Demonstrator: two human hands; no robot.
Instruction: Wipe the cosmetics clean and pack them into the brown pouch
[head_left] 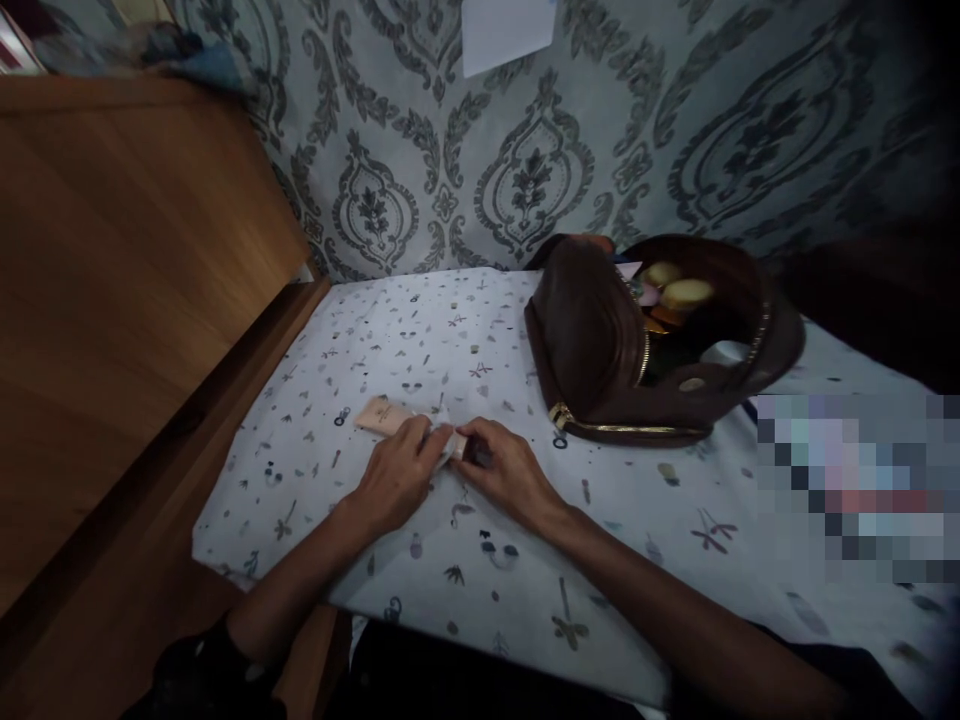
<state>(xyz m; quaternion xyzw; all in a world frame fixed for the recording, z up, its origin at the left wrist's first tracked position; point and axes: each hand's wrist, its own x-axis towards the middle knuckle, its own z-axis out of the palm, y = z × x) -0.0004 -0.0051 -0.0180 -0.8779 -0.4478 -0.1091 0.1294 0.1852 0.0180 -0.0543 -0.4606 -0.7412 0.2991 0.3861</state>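
A peach-coloured tube with small print lies on the patterned white cloth, its right end next to my left hand. The fingers of my left hand are closed round a small whitish wipe or wrapper; its exact kind is hard to tell. My right hand pinches a small pale cap-like piece against the whitish item, fingertips almost touching those of my left hand. Behind and to the right stands a brown bag, unzipped, with several small items inside.
A wooden cabinet rises at the left, with cloth-like things on top. Patterned wallpaper with a white sheet is behind the cloth-covered surface. A pixelated patch covers the right side.
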